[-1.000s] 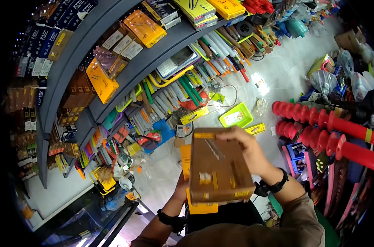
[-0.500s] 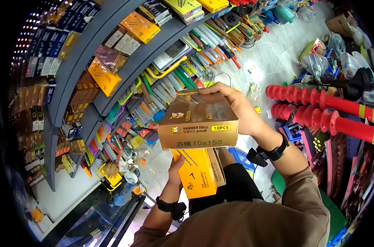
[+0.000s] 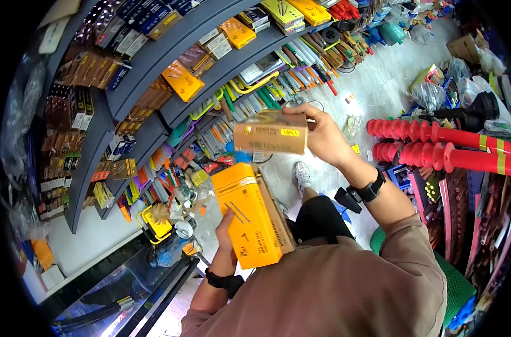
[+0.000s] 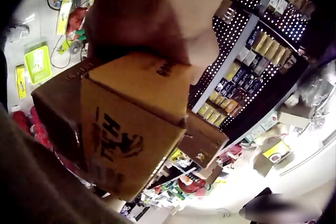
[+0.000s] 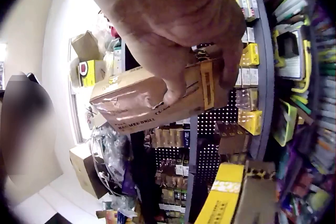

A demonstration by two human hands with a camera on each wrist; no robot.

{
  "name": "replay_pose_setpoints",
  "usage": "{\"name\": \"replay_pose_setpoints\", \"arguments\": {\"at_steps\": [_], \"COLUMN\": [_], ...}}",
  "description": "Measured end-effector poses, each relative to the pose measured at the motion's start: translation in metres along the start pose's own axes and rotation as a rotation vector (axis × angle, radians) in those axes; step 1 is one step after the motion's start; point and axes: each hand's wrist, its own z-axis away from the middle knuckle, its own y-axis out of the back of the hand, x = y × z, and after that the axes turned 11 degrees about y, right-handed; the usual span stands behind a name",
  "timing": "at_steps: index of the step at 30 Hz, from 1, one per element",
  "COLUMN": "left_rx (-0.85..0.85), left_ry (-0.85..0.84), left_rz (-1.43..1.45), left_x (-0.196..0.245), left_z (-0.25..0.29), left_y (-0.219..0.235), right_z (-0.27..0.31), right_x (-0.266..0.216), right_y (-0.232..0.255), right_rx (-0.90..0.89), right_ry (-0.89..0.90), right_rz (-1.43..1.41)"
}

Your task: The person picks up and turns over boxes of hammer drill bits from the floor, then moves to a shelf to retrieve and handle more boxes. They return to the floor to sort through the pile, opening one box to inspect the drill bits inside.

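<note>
Left hand (image 3: 225, 232) around yellow box (image 3: 248, 216), right hand (image 3: 326, 138) around brown box (image 3: 270, 132), no longer over the yellow one.

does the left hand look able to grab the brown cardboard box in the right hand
Probably not: the left hand already grips a yellow cardboard box with another brown cardboard box against it, so it likely lacks a free grip.

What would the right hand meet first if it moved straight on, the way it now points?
Judging by the head view, the right hand, with the brown box in its grip, would probably meet the row of long tools first, though depth is unclear.
</note>
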Motion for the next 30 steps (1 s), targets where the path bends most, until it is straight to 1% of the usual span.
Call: {"name": "replay_pose_setpoints", "arguments": {"at_steps": [1,2,4,5,6,8,9,11,13,14,15,16,17,18,20,22,23,24,25,26,27,28,30], "left_rx": [-0.03,-0.028,0.16,0.22,0.221,0.281,0.29,0.397,0.391,0.379,0.399,0.424,0.465,0.503,0.508,0.499,0.505,0.481,0.455,0.461,0.492,0.52,0.498], "left_ry": [-0.039,-0.039,-0.135,-0.16,-0.161,-0.265,-0.263,-0.389,-0.398,-0.401,-0.393,-0.392,-0.406,-0.42,-0.421,-0.387,-0.386,-0.394,-0.401,-0.395,-0.416,-0.439,-0.421], "left_rz": [0.018,0.019,-0.016,-0.011,-0.011,-0.02,-0.026,0.003,-0.01,-0.021,-0.022,-0.024,-0.014,-0.003,0.002,0.031,0.026,0.011,-0.005,-0.012,0.002,0.019,-0.024], "left_x": [0.003,0.007,0.015,0.018,0.019,0.019,0.017,0.015,0.013,0.014,0.013,0.01,0.008,0.007,0.008,0.012,0.013,0.015,0.017,0.019,0.02,0.022,0.026], "left_z": [0.013,0.028,0.05,0.061,0.068,0.08,0.084,0.085,0.083,0.082,0.079,0.077,0.076,0.073,0.062,0.05,0.043,0.038,0.034,0.03,0.024,0.02,0.018], "left_y": [0.008,0.016,0.023,0.018,0.021,0.029,0.029,0.024,0.018,0.014,0.006,0.007,0.011,0.009,0.001,-0.015,-0.017,-0.019,-0.022,-0.026,-0.03,-0.033,-0.029], "right_z": [-0.002,-0.003,-0.014,-0.022,-0.033,-0.057,-0.069,-0.1,-0.139,-0.155,-0.171,-0.187,-0.207,-0.219,-0.236,-0.253,-0.259,-0.264,-0.267,-0.269,-0.268,-0.266,-0.259], "right_x": [0.008,0.012,0.019,0.03,0.046,0.077,0.082,0.112,0.148,0.165,0.178,0.193,0.211,0.216,0.222,0.228,0.231,0.238,0.244,0.249,0.252,0.246,0.231], "right_y": [-0.005,-0.008,-0.012,-0.013,-0.015,-0.022,-0.025,-0.03,-0.034,-0.034,-0.035,-0.037,-0.036,-0.037,-0.039,-0.045,-0.051,-0.058,-0.065,-0.07,-0.077,-0.081,-0.09], "right_rx": [0.031,0.029,0.089,0.111,0.11,0.22,0.251,0.289,0.342,0.343,0.387,0.428,0.472,0.518,0.524,0.534,0.567,0.568,0.559,0.551,0.514,0.517,0.416], "right_ry": [0.011,0.01,0.045,0.044,0.044,0.26,0.247,0.232,0.206,0.198,0.187,0.176,0.274,0.375,0.348,0.348,0.444,0.435,0.409,0.383,0.34,0.337,0.071], "right_rz": [0.035,0.035,0.166,0.264,0.262,0.634,0.604,0.607,0.612,0.566,0.559,0.551,0.581,0.613,0.595,0.563,0.624,0.619,0.678,0.739,0.737,0.738,0.766]}}
